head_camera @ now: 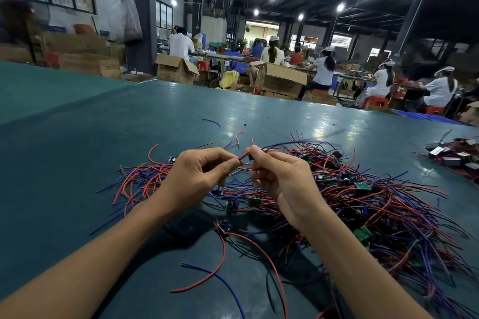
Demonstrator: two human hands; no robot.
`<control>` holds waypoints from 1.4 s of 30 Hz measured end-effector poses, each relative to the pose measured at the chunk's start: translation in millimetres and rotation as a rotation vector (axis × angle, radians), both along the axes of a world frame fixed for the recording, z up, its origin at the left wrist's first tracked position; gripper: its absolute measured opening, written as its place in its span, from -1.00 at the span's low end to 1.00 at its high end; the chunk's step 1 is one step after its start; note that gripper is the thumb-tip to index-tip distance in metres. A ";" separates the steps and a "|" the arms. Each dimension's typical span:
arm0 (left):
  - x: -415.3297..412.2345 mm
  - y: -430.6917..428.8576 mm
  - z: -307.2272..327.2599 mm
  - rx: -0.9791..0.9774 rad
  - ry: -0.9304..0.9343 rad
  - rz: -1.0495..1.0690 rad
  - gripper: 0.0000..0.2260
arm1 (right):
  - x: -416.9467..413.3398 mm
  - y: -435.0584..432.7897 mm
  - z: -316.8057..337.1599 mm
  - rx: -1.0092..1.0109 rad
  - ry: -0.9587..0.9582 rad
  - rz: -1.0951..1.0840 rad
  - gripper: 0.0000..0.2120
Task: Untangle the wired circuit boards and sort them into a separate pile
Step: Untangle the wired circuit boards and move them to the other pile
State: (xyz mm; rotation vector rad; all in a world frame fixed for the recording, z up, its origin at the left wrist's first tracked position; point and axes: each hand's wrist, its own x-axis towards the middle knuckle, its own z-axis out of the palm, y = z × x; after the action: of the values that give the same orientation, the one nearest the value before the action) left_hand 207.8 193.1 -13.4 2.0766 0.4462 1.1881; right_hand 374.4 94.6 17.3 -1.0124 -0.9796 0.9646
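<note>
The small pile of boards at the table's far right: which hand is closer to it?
Right. The right hand, pinching a blue wire over the tangle, has the small pile off to its right; the left hand, pinching a red wire, sits further left.

There is one camera, worn on the person's head. It looks forward and a bit down across the green table point(77, 137). The left hand point(197, 176) and right hand point(282, 184) are close to it, in the middle, over the wires point(363, 202). Both arms come in from the bottom edge. Far off, at the top, sit workers point(324, 70) in a big hall.
</note>
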 end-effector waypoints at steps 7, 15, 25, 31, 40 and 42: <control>-15.1 11.2 -1.1 -0.057 0.008 0.035 -0.87 | 19.9 -2.8 8.8 0.107 0.159 -0.187 -0.74; -18.1 10.9 -1.6 -0.223 0.009 -0.086 -0.72 | 24.8 -1.2 11.8 0.083 0.250 -0.117 -0.76; -3.1 9.4 6.0 -0.545 -0.002 -0.308 -0.67 | 6.0 -8.5 16.0 -0.068 0.130 0.371 -0.64; 3.2 2.0 8.0 -0.590 -0.027 -0.444 -0.62 | -0.9 -9.0 5.9 -0.111 0.031 0.539 -0.78; -2.4 2.0 6.4 -0.624 -0.155 -0.319 -0.68 | 0.7 -11.0 6.9 -0.137 0.088 0.665 -0.60; -2.4 2.4 6.4 -0.620 -0.149 -0.319 -0.68 | 2.9 -10.6 6.2 -0.157 0.078 0.649 -0.60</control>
State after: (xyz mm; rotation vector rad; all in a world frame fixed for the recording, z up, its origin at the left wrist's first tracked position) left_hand 205.4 195.5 -7.0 1.4486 0.3400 0.8652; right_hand 377.3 84.0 23.5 -0.7820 -1.2088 1.6240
